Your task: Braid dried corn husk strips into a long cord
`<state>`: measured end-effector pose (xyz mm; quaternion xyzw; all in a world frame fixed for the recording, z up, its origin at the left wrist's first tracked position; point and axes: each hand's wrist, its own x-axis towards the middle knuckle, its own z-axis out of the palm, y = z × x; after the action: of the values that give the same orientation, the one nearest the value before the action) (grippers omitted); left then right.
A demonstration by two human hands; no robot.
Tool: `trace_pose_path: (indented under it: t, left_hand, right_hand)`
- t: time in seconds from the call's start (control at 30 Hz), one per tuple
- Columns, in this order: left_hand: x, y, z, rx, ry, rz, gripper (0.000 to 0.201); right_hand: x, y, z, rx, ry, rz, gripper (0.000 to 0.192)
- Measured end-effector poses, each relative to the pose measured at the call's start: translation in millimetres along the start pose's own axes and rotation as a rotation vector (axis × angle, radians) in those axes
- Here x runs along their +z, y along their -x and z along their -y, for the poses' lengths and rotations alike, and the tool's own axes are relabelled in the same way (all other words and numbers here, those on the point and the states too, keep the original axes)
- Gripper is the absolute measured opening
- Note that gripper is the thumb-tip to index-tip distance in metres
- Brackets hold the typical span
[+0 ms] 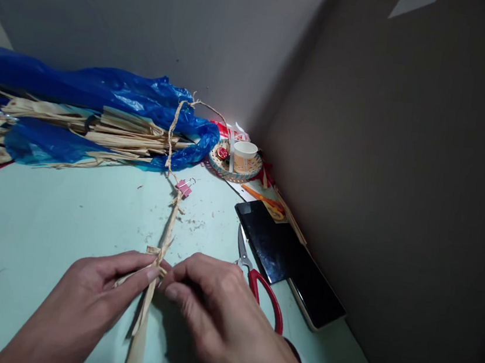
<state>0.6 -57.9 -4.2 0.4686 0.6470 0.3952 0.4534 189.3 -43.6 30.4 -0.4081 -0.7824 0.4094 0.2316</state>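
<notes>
Straw braid [169, 228] between both hands, left hand [91, 298] and right hand [213, 313] pinching its near end, pink clip [184, 188] beyond.

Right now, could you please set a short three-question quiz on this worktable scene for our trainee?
1. True or false: both hands pinch the straw braid.
2. Which clip sits on the braid? A pink binder clip, B wooden peg, C paper clip.
3. What lies just right of the right hand?

Key
1. True: left hand and right hand both pinch it.
2. A.
3. Red-handled scissors, beside a black phone.
</notes>
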Motion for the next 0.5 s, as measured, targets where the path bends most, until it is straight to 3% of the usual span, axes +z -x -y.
trace_pose_path:
  t: [0.13,0.27,0.4,0.5]
  left_hand:
    - [2.8,3.3,-8.4,-0.014,-0.018,-0.005,0.029]
    - [3.8,4.8,-8.7,0.087,-0.115,0.026,0.029]
    - [2.4,6.2,-6.9,0.122,-0.093,0.094,0.029]
    - [2.0,7.8,-7.9,0.068,0.056,0.127,0.026]
  right_hand:
    - [-1.8,-2.6,-4.8,0.028,-0.091,-0.005,0.007]
    - [8.5,2.7,0.8,0.064,-0.167,-0.035,0.005]
    - [27.7,11.9,12.1,0.050,-0.070,-0.120,0.005]
    - [49.3,13.3,11.7,-0.004,0.095,-0.116,0.010]
